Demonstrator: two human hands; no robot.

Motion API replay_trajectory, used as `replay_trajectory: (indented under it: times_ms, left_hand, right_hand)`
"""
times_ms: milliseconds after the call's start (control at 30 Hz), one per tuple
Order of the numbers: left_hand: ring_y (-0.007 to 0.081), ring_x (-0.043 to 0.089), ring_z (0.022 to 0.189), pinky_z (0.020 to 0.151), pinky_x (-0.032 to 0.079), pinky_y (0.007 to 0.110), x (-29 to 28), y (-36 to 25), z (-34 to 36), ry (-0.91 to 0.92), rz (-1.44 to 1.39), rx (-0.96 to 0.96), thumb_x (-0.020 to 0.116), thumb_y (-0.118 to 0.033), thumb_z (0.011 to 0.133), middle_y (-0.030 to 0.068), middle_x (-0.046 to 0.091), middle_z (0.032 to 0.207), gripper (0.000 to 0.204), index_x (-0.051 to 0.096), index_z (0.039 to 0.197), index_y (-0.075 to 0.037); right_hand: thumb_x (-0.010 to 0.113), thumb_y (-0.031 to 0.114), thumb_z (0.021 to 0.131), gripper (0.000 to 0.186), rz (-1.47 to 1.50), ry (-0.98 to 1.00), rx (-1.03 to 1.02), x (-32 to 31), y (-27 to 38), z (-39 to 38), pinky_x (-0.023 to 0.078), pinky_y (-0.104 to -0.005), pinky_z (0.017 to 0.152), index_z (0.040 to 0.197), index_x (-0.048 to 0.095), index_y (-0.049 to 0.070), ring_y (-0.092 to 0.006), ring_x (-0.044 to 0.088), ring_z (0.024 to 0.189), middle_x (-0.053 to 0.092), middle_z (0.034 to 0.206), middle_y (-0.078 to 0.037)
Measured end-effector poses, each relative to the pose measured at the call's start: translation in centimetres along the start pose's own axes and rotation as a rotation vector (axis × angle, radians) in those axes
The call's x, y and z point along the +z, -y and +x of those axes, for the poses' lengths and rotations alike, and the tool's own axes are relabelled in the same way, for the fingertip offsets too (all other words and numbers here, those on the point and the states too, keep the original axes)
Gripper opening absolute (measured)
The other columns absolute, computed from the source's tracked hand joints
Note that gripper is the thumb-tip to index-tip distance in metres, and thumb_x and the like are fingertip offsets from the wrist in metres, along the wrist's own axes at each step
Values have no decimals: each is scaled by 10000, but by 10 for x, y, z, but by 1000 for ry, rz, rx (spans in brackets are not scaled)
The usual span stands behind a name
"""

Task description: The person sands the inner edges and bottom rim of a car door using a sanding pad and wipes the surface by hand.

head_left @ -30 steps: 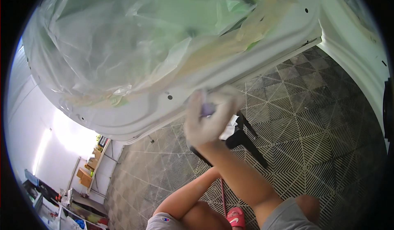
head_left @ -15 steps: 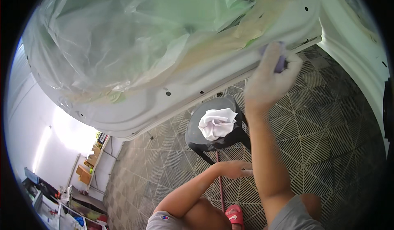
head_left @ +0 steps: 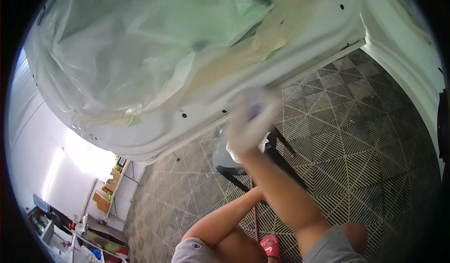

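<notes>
While its outline is smeared by blur, a small purple block or pad can be made out between the thumb and fingers of the right hand, which is curled closed around it. Pad and fingertips overlap the lower edge of the white painted metal vehicle door; whether they press on the metal or sit just clear of it, I cannot tell. The step in hand looks like rubbing or sanding along that bare lower band. A next pass would call for keeping the pad flat along the rim, with light, even pressure around the small dark holes, and staying off the tan masking tape above, since a snagged edge could lift.

Beyond the tape, wrinkled translucent plastic sheeting covers the upper part of the door. Below the right hand stands a black plastic stool, partly hidden by it, with a crumpled white cloth on its seat. The left forearm passes behind the right one, so the left hand is hidden and I cannot tell its state. Underneath spreads a dark floor of ribbed tiles, with a pink slide sandal near the lower edge.
</notes>
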State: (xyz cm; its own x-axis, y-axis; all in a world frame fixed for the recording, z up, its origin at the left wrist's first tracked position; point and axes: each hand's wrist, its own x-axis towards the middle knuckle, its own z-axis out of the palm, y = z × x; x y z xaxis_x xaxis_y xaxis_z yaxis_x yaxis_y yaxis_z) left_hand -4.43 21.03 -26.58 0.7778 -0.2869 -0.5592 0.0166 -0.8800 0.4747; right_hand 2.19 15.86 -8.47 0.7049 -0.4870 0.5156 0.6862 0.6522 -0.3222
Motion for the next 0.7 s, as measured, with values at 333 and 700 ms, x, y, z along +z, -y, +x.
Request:
replay_trajectory:
  times_ms: [333, 700]
  left_hand:
    - [325, 570, 1239, 1057, 429, 444, -6, -3, 3, -35, -194, -185, 565, -306, 1008, 223, 595, 1347, 459, 552, 1356, -7]
    - [335, 566, 1243, 1068, 419, 424, 1, 23, 14, -50, -83, 65, 542, -304, 1026, 222, 591, 1355, 453, 554, 1345, 17]
  right_hand:
    - [597, 54, 973, 125, 0, -190, -77, -37, -37, 94, 406, -303, 656, 1007, 482, 19, -120, 453, 799, 499, 887, -44]
    - [634, -13, 905, 163, -132, -234, -170, -42, -55, 99, 407, -364, 751, 1010, 521, 40, -208, 481, 826, 531, 957, -72]
